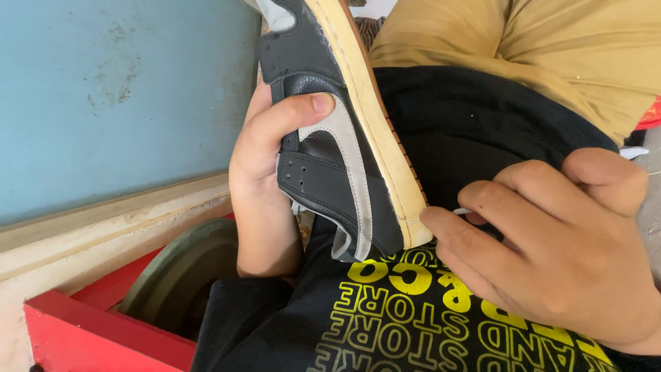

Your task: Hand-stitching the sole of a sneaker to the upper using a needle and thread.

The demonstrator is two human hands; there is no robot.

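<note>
My left hand (265, 162) grips a black leather sneaker (323, 165) with a grey side stripe and a cream sole (375, 117), holding it on its side over my lap, thumb pressed across the upper. My right hand (551, 244) is at the heel end of the sole, fingers pinched on a thin white thread or needle (460, 211) that meets the sole's edge. What exactly sits between the fingertips is too small to tell.
I wear a black shirt with yellow print (413, 317) and tan trousers (544, 48). To the left are a pale blue wall (117, 96), a cream ledge (103, 227), a red frame (103, 327) and a dark round object (182, 272).
</note>
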